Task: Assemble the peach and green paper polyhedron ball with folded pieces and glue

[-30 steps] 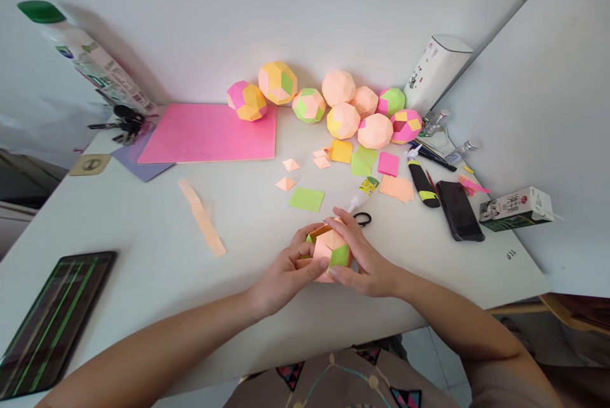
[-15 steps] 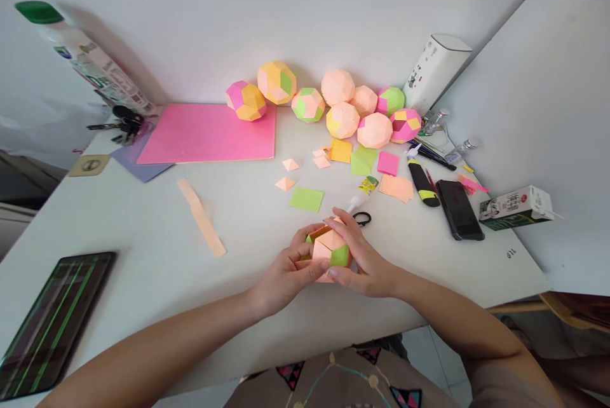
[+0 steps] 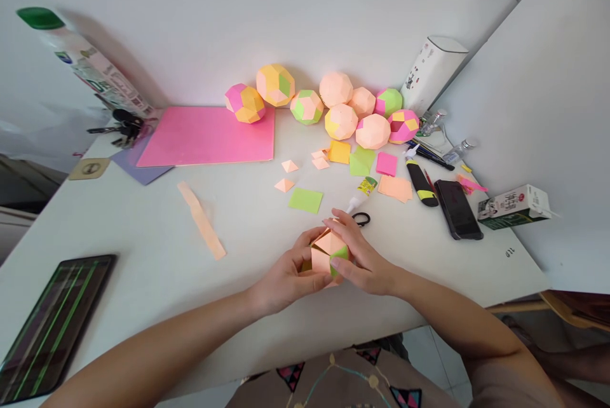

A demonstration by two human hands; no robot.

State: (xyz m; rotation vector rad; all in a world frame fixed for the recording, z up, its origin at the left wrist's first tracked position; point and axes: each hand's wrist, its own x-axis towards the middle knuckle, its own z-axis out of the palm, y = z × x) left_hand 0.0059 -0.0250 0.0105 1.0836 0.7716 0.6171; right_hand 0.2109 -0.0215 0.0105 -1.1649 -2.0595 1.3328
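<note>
The left hand [image 3: 290, 274] and right hand [image 3: 365, 262] share one peach-and-green paper polyhedron [image 3: 328, 248], held on the person's side of the light green paper rectangle [image 3: 305, 200] and a little to its right. The left fingers grasp its left side, thumb along the lower front; the right fingers grasp its top and right, that thumb lying on a green face. Dark slits show between its upper faces — whether it touches the bench [image 3: 248, 204] I cannot tell.

Right of the rectangle lie a glue bottle [image 3: 362, 192] and a black ring handle [image 3: 361, 220], the latter just beside the right hand. Small folded peach pieces [image 3: 284, 185] sit just beyond the rectangle, with a row of paper balls [image 3: 374, 131] farther back — mostly peach. Well left of it lies a peach paper strip [image 3: 203, 220].
</note>
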